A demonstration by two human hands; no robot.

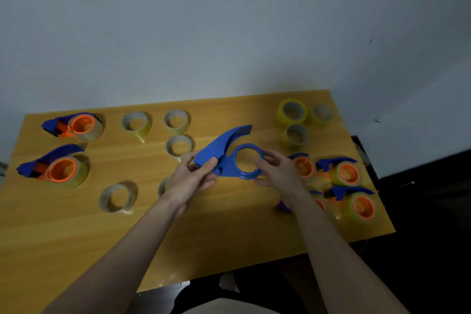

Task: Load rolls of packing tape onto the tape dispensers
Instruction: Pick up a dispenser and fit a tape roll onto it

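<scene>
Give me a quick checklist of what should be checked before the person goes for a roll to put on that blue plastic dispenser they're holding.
1. Blue plastic tape dispenser held firmly: ok, left hand grips the handle, right hand holds the ring.
2. Ring free of tape: ok, the round opening is empty.
3. Orange core fitted in the ring: not ok, none visible.
4. Spare roll in reach: ok, a clear tape roll lies just beyond the left hand.
5. Hand free to pick it up: not ok, both are occupied.
6. Cutter blade condition: cannot tell.

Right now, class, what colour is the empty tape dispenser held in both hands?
Blue all over: the dispenser, seen in the head view, has no orange core fitted.
</scene>
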